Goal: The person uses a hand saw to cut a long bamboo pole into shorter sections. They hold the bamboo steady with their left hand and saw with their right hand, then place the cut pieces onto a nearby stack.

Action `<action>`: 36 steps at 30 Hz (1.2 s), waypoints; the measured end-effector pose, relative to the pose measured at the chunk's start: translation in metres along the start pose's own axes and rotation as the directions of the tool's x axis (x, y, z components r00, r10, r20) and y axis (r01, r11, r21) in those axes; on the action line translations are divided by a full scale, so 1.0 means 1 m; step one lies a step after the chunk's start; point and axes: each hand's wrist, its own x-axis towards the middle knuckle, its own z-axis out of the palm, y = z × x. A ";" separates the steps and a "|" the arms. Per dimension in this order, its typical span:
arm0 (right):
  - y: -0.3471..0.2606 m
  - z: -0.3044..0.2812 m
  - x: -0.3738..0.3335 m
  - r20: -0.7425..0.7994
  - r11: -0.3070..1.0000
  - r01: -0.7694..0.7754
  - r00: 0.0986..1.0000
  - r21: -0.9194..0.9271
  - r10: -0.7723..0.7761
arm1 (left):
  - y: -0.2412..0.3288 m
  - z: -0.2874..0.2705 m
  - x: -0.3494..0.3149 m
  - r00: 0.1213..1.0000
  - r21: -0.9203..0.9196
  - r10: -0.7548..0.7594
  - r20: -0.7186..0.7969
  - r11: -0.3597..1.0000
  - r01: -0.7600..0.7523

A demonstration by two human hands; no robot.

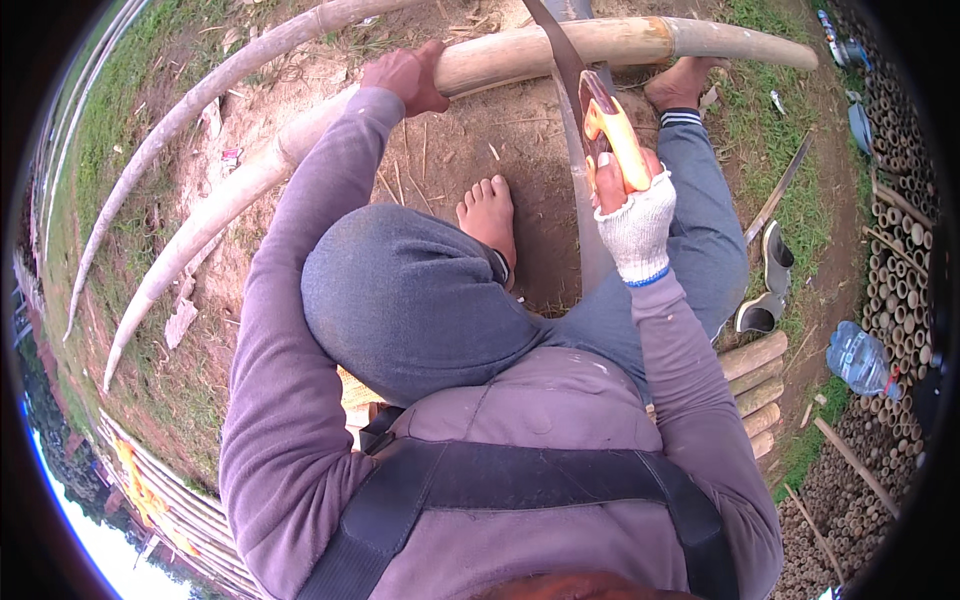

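A long, pale bamboo pole (520,58) runs crosswise in front of me and bends away to the lower left at the rim of the view. My left hand (405,78) is wrapped around it, left of the middle. In a white fingerless glove, my right hand (636,215) grips a handsaw (622,145) by its yellow-and-brown handle. The saw blade (562,48) reaches away from me across the pole, to the right of my left hand. Whether its teeth are cutting into the bamboo cannot be made out.
A second bamboo pole (190,120) lies farther left. Below the held pole, a grey support pole (590,225) stretches between my bare feet. To the right are sandals (768,285), a clear plastic bottle (860,358), cut bamboo lengths (755,375) and a large stack of bamboo ends (895,290).
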 end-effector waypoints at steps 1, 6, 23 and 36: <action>-0.002 0.000 0.002 -0.007 0.999 -0.034 0.999 0.022 0.034 | 0.003 0.001 0.002 1.000 -0.008 0.001 0.007 1.000 -0.001; -0.054 -0.001 0.034 -0.058 0.961 -0.179 0.979 0.211 0.195 | 0.006 0.006 0.007 0.999 -0.027 0.034 -0.015 0.999 -0.035; -0.007 0.001 0.028 -0.094 0.993 0.044 0.994 -0.110 -0.054 | 0.012 0.012 -0.004 0.995 0.034 -0.010 -0.095 0.999 0.014; 0.008 0.021 0.061 -0.146 0.981 0.046 0.986 -0.189 -0.075 | 0.022 0.004 0.006 0.996 0.024 0.031 -0.089 0.999 -0.029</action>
